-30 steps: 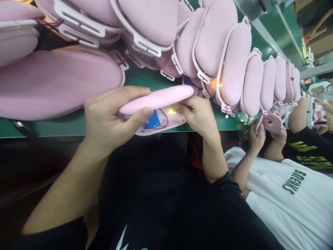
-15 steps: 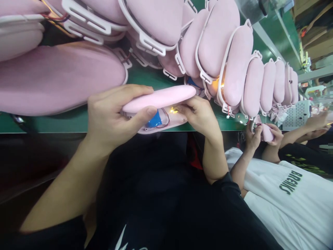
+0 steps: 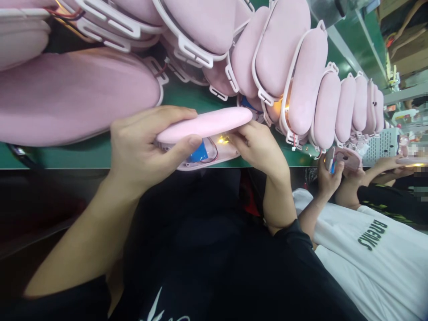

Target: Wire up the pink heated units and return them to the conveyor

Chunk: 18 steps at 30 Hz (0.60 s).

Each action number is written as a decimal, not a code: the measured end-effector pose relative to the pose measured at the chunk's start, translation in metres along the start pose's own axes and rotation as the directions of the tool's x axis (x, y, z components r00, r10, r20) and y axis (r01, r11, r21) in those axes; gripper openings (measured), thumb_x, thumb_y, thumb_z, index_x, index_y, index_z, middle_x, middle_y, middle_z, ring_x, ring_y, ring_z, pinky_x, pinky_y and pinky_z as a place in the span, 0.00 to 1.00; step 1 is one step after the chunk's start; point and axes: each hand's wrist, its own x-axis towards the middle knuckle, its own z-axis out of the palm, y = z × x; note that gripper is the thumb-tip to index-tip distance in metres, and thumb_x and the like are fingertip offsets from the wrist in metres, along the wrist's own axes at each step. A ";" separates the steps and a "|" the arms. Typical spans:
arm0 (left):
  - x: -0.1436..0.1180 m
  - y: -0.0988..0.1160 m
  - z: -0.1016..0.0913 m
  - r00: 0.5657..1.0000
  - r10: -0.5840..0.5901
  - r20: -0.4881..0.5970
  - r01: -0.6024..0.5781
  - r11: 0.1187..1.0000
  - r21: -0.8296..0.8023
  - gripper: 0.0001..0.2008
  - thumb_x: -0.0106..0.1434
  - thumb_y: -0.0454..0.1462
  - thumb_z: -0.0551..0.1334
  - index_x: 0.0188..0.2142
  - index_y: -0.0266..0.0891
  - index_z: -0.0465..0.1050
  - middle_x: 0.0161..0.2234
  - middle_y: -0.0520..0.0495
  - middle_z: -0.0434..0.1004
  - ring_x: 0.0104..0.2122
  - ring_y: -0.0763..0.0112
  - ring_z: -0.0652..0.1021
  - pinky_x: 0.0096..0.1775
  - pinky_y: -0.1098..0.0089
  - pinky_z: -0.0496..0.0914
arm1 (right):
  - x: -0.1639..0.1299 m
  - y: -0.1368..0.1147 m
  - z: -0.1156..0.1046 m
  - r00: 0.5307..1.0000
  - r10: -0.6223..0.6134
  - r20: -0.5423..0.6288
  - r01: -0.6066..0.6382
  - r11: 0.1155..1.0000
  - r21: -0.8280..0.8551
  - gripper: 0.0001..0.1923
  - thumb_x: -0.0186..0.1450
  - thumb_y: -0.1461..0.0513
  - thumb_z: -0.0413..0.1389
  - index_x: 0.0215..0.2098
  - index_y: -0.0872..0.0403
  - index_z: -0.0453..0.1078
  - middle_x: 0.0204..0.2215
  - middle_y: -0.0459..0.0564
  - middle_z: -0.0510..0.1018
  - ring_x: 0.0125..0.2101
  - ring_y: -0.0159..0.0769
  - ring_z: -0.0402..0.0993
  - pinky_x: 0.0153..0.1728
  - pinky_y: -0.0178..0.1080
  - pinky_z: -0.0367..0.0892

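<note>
This is a workshop, by its look an assembly line in a small factory. A long green counter [image 3: 80, 157] carries a crowded row of near-identical pink cases [image 3: 307, 84], some trailing bare wires [image 3: 68, 14]. A half-open case [image 3: 207, 125] shows a blue pack [image 3: 199, 154] inside. A person in a white shirt [image 3: 394, 254] and another in dark sleeves [image 3: 384, 203] are lined up along the same edge, holding parts.

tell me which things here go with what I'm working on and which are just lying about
With the work:
- pink upper shell, in your left hand
- pink lower shell, near your right hand
- blue block and yellow light between them

Lying about:
- piled pink casings
- large pink casing
- black cable
</note>
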 end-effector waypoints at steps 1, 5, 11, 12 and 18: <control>0.000 0.000 0.000 1.000 0.005 -0.003 -0.005 1.000 -0.003 0.21 0.75 0.49 0.64 0.54 0.33 0.80 0.50 0.41 0.85 0.49 0.61 0.85 0.51 0.63 0.78 | 0.000 0.000 0.001 1.000 -0.012 0.003 0.012 1.000 -0.019 0.11 0.75 0.65 0.55 0.46 0.56 0.80 0.45 0.53 0.83 0.46 0.41 0.78 0.52 0.41 0.73; 0.001 -0.002 0.001 1.000 0.018 -0.017 -0.018 1.000 -0.014 0.20 0.74 0.48 0.65 0.53 0.33 0.81 0.50 0.40 0.86 0.48 0.61 0.85 0.50 0.64 0.78 | 0.000 0.002 0.005 1.000 0.001 -0.024 -0.004 0.993 -0.116 0.12 0.76 0.63 0.54 0.48 0.54 0.80 0.47 0.54 0.82 0.47 0.43 0.78 0.51 0.43 0.73; 0.001 -0.003 0.000 0.999 0.043 -0.014 -0.043 0.999 -0.028 0.18 0.73 0.45 0.67 0.53 0.32 0.82 0.50 0.37 0.85 0.48 0.60 0.85 0.51 0.65 0.78 | -0.003 0.008 0.004 1.000 -0.023 -0.013 0.022 0.994 -0.109 0.13 0.76 0.64 0.54 0.47 0.52 0.82 0.47 0.53 0.82 0.48 0.43 0.78 0.52 0.43 0.74; 0.001 -0.004 0.000 0.999 0.046 -0.016 -0.047 0.999 -0.027 0.18 0.73 0.45 0.67 0.53 0.33 0.82 0.50 0.38 0.85 0.48 0.59 0.85 0.52 0.65 0.78 | -0.003 0.009 0.005 1.000 -0.023 -0.017 0.022 0.995 -0.097 0.13 0.76 0.64 0.54 0.47 0.52 0.82 0.48 0.52 0.82 0.48 0.42 0.78 0.52 0.43 0.75; 0.001 -0.005 0.000 0.999 0.044 -0.016 -0.045 0.999 -0.022 0.16 0.72 0.44 0.68 0.54 0.37 0.82 0.51 0.42 0.85 0.48 0.59 0.85 0.51 0.64 0.78 | 0.008 -0.001 0.013 0.999 0.023 -0.041 -0.026 0.997 -0.072 0.11 0.74 0.65 0.56 0.46 0.55 0.83 0.45 0.53 0.83 0.46 0.40 0.81 0.50 0.41 0.77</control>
